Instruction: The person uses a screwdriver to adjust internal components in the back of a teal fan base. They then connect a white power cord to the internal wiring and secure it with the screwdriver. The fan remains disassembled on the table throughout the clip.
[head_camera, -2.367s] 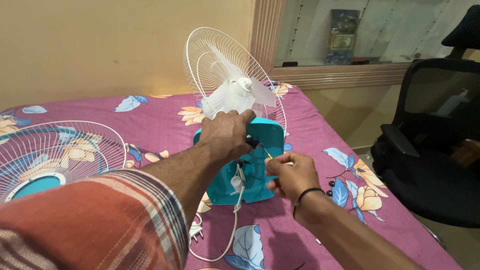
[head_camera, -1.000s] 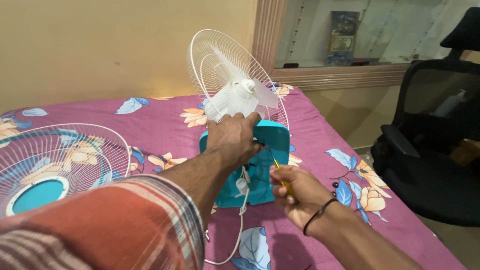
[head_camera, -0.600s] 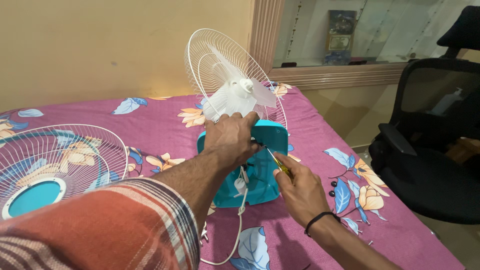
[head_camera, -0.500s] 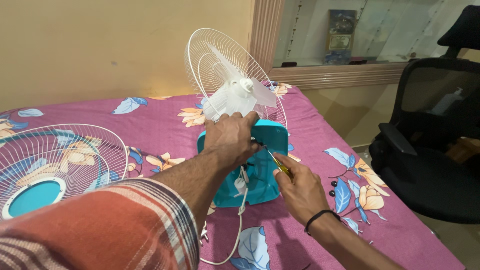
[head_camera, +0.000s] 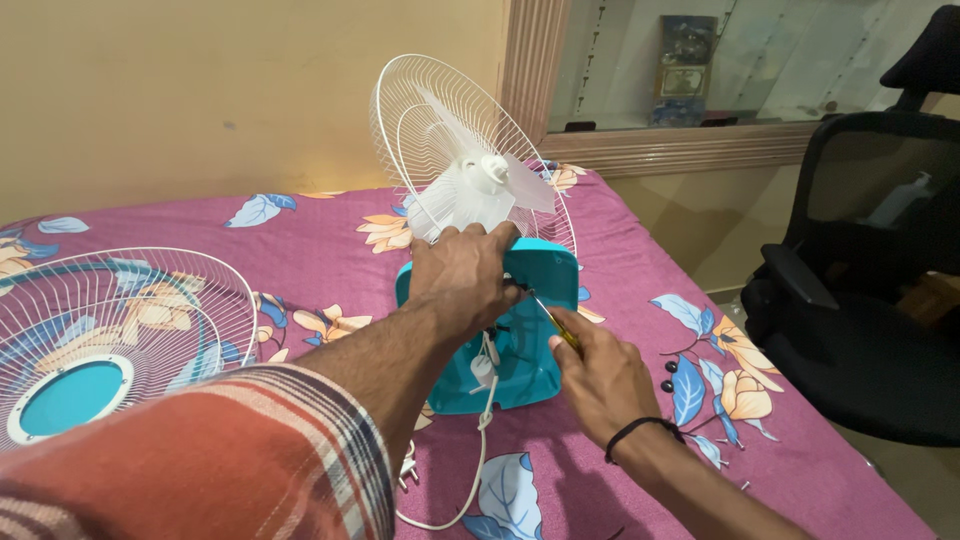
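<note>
The teal table fan stood on the bed, just ahead of me and between my two hands, its back turned toward me. My left hand lay over the top of the fan's body, right under the white motor housing, with the fingers curled down and closed around it in a firm grip. The white rear guard rose tilted behind that housing.

My right hand sat lower and to the right of the fan, closed around a screwdriver with a yellowish handle. The shaft slanted up and to the left, and its tip met the fan's body just beside my left fingers. A black band circled my right wrist.

A white cord hung down the fan's back and looped onto the floral purple bedspread, ending in a plug near my left sleeve. The loose front guard, white wire with a teal centre, lay flat on the bed well off to the left. A black office chair stood beside the bed on the right.
</note>
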